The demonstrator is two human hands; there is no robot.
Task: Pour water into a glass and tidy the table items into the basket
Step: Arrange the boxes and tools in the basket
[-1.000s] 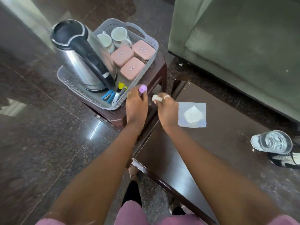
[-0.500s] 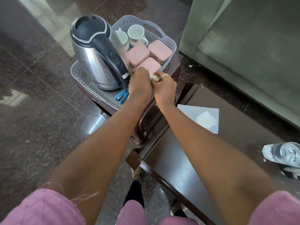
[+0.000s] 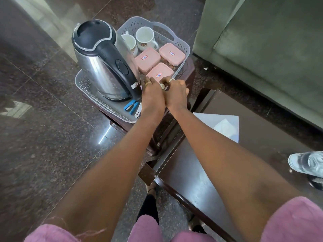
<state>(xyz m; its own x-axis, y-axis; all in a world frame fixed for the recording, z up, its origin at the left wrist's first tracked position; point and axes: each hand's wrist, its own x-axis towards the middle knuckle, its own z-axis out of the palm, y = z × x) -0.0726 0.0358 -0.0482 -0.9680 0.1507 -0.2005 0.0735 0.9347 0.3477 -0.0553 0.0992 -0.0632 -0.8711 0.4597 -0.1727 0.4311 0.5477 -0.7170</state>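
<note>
A grey plastic basket point(image 3: 181, 48) stands on a small dark stool and holds a steel kettle point(image 3: 101, 63), two white cups point(image 3: 145, 37), three pink-lidded boxes point(image 3: 147, 58) and a blue stapler point(image 3: 130, 106). Both my hands are side by side over the basket's near right part, by the kettle's handle. My left hand point(image 3: 152, 95) has its fingers curled down into the basket; what it holds is hidden. My right hand point(image 3: 176, 94) pinches a small whitish item point(image 3: 162, 86). A glass of water point(image 3: 307, 163) stands at the table's right edge.
A white sheet of paper with a folded tissue point(image 3: 222, 124) lies on the dark wooden table point(image 3: 201, 172). A green sofa point(image 3: 262, 49) fills the upper right. Polished dark stone floor point(image 3: 43, 137) lies to the left.
Both hands have moved from the basket's front edge to over its inside, beside the kettle. The purple-capped item in my left hand is no longer visible.
</note>
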